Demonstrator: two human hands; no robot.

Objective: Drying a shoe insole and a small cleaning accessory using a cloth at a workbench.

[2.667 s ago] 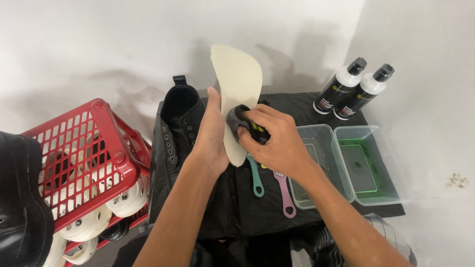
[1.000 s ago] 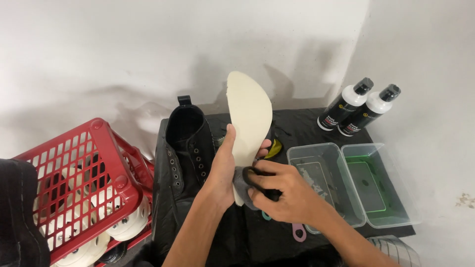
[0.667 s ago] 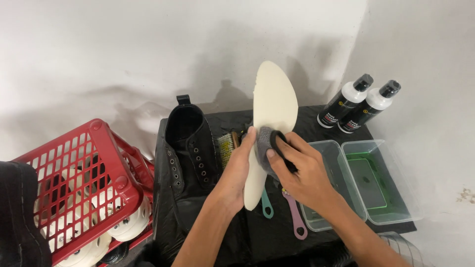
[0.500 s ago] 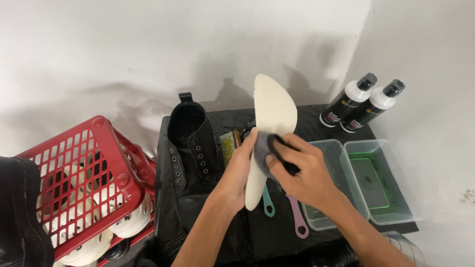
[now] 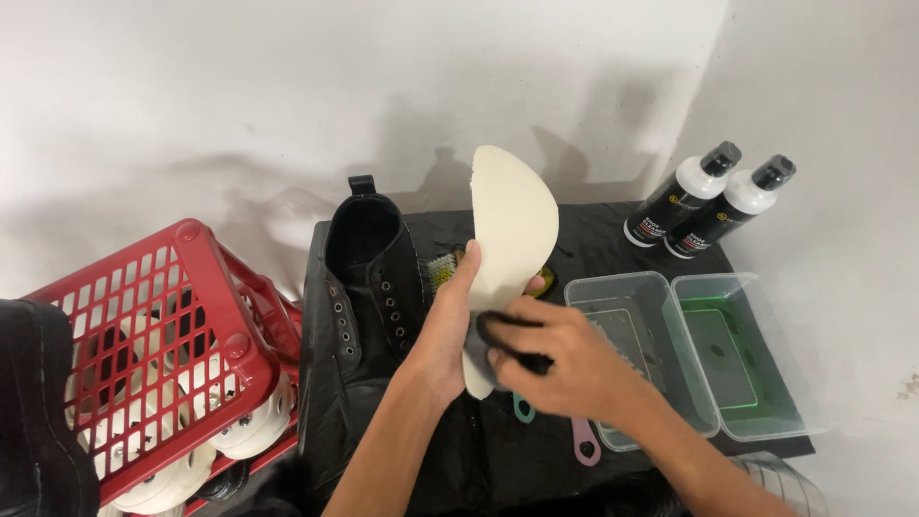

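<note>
Your left hand (image 5: 445, 335) grips a pale insole (image 5: 509, 239) by its near edge and holds it upright over the black mat (image 5: 593, 239), toe end up, in front of the white wall. Your right hand (image 5: 565, 369) is clenched on a dark cloth or pad (image 5: 507, 340) and presses it against the insole's lower part, close to your left thumb. The exact kind of pad is hard to tell, since your fingers cover most of it.

Judging from this, the wiping is under way at the heel end. The upper part looks clean and even, though whether it has been wiped cannot be read from here. The far face is hidden.

Just left of your hands a black boot (image 5: 369, 278) stands open and unlaced, its insole evidently out. Further left sits a red basket (image 5: 144, 335). To the right are two clear tubs (image 5: 708, 354), the right one holding green liquid, and two bottles (image 5: 708, 196) by the wall. Brush handles (image 5: 584, 445) lie on the mat near your right wrist.
</note>
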